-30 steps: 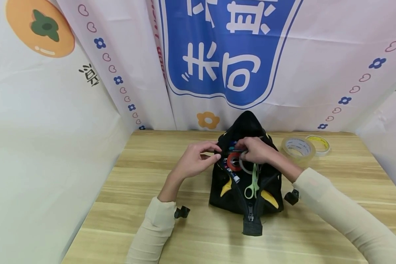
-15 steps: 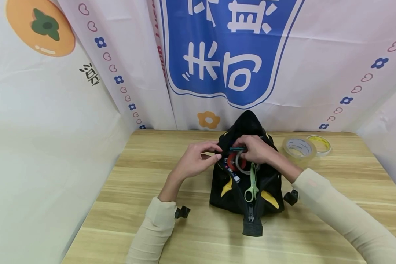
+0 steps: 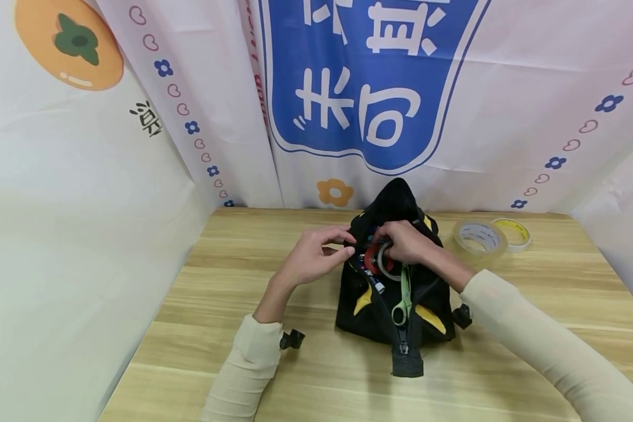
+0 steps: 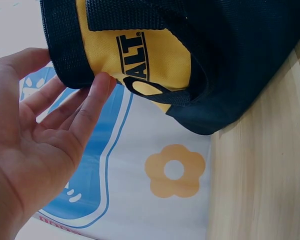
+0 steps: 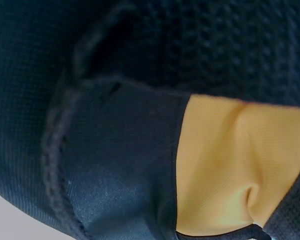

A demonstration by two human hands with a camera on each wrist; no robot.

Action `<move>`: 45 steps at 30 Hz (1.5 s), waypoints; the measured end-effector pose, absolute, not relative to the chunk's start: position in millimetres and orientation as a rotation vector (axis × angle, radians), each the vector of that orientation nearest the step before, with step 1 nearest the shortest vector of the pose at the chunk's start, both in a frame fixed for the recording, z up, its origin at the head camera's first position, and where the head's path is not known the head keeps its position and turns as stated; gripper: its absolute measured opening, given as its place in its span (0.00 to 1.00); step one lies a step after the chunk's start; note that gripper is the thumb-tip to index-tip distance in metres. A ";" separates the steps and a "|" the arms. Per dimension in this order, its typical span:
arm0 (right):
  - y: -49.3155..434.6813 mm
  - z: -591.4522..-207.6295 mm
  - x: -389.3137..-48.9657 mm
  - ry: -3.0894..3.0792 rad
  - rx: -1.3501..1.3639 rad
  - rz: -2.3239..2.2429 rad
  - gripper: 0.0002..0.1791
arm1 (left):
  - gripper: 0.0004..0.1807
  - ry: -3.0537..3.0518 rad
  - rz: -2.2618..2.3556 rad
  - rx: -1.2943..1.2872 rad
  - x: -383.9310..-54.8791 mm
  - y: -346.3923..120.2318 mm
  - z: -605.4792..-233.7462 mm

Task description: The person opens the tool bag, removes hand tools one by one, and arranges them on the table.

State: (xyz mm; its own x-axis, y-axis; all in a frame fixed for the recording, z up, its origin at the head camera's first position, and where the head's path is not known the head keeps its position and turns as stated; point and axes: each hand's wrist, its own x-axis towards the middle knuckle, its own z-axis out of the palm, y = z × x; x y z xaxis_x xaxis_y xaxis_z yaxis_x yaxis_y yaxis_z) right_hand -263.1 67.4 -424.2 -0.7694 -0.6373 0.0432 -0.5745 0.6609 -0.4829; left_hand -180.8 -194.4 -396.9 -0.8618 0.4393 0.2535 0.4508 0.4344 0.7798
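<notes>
An unzipped black tool bag with yellow panels stands on the table. My left hand pinches its left rim. In the left wrist view that hand has fingers on both sides of the edge, touching the yellow panel. Inside the bag, the curled fingers of my right hand hold the upper right part of a grey tape roll; the fingertips are partly hidden. Around it lie a red tape roll, green-handled scissors and a printed tube. The right wrist view shows only bag fabric.
On the wooden table, right of the bag, lie a wide clear tape roll and a thinner yellow-and-white tape roll. A printed cloth hangs behind the table. The open zipper's end tab sticks out at the bag's front.
The grey tape roll has shifted left within the bag, and the scissors moved slightly with it. A teal pen by my right fingertips shows less now. My left hand stays on the rim.
</notes>
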 end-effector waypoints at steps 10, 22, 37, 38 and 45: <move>67.9 -429.6 -263.8 2.725 -1.058 -0.717 0.14 | 0.12 -2.660 -1.427 -0.833 -181.8 -191.6 -395.6; 79.8 -405.8 -254.9 2.762 -1.232 -0.692 0.12 | 0.11 -2.639 -1.447 -0.839 -181.0 -190.3 -396.4; 118.3 -340.9 -219.5 2.873 -0.851 -1.177 0.12 | 0.12 -2.648 -1.479 -0.810 -179.6 -190.9 -395.6; 123.2 -339.1 -217.4 2.883 -0.823 -1.208 0.12 | 0.12 -2.648 -1.477 -0.810 -179.7 -190.8 -395.8; 160.4 -343.0 -207.8 2.860 -0.648 -1.428 0.12 | 0.12 -2.650 -1.469 -0.798 -179.3 -189.4 -396.9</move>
